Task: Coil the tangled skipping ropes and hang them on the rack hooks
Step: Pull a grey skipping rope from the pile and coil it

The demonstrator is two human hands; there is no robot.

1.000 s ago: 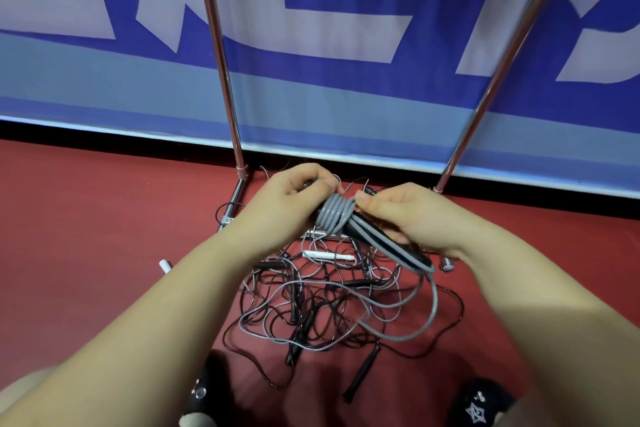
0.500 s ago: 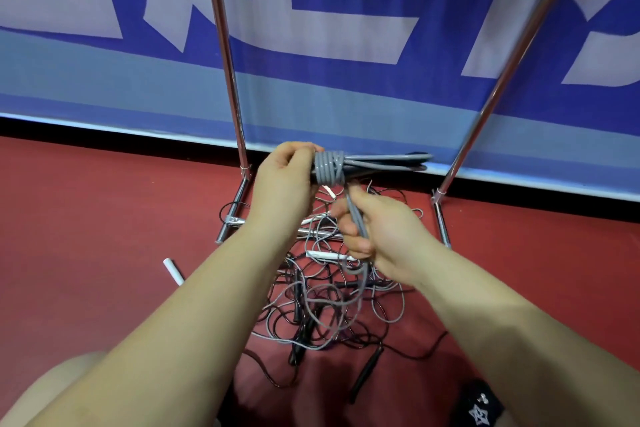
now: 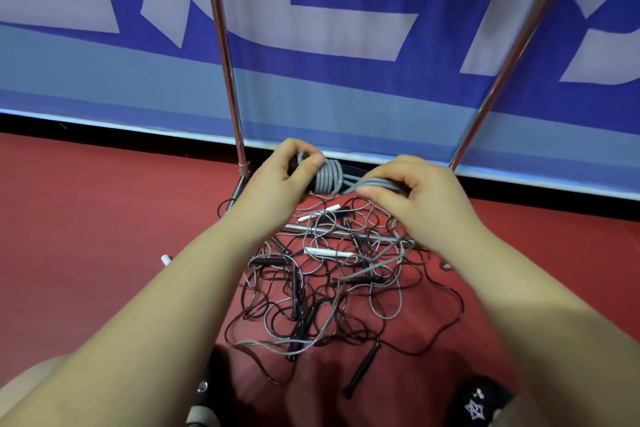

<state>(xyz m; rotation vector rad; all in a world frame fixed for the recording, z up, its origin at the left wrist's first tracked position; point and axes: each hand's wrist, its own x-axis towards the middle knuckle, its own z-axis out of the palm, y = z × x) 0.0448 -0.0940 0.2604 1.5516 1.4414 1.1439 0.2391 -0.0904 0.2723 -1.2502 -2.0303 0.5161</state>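
The rack [image 3: 221,55] stands on the red floor [image 3: 86,218] before a blue banner [image 3: 346,97]. Tangled ropes [image 3: 332,288] lie at its base. The left hand [image 3: 277,187] grips the handles inside the grey coil [image 3: 329,178]. The right hand [image 3: 426,198] pinches the grey rope's free run. Step: winding. Next: probably another wrap, keeping tension.

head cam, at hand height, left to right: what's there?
left rack pole → left hand → grey rope coil → right hand → right rack pole
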